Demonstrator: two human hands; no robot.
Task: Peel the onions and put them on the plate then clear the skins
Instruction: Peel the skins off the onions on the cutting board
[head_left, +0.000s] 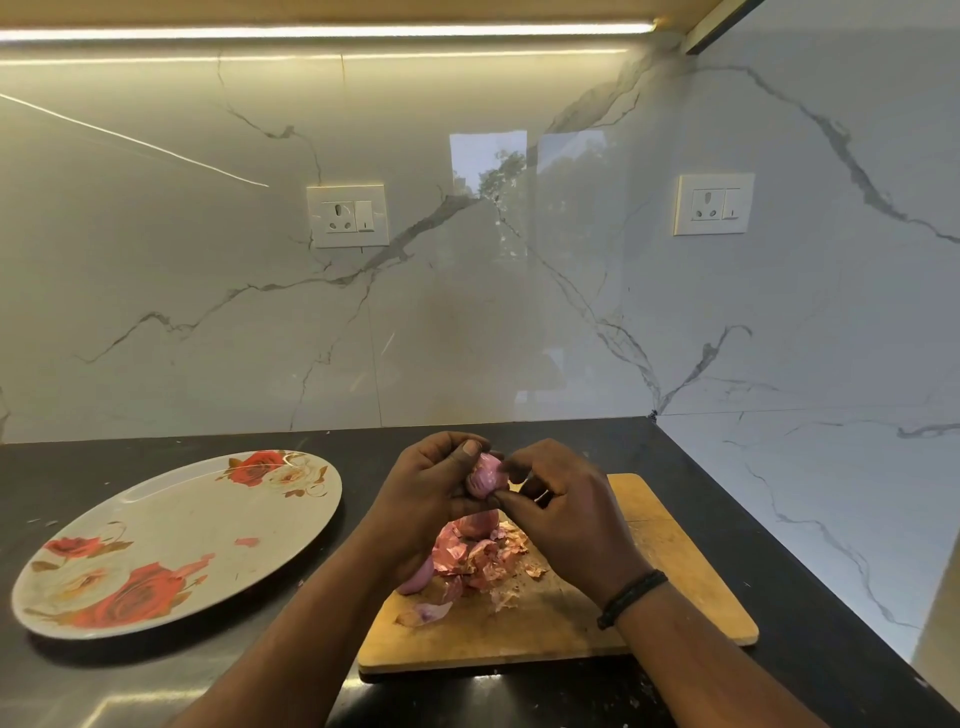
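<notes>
onion in hand: (482, 475) pink, partly peeled, held up over the far edge of the board, roughly dead centre of the shot.
left hand: (426, 493) fingers and thumb curled round the onion from its 9 o'clock side, thumb on top.
right hand: (556, 512) fingertips pinching at the onion's 3 o'clock side; can't really tell if it's got skin or the bulb itself. Black band on that wrist.
other onions: one (475, 522) sits on the board right under the hands, another (415, 579) pokes out from under the left wrist at about 7 o'clock.
skins: (480, 561) messy papery heap on the board between those two, plus a loose bit (426, 613) nearer me.
board: (649, 597) wooden, on the black counter (727, 499).
plate: (171, 525) flowery oval, off at 9 o'clock from the board, only a couple of pink scraps on it.
</notes>
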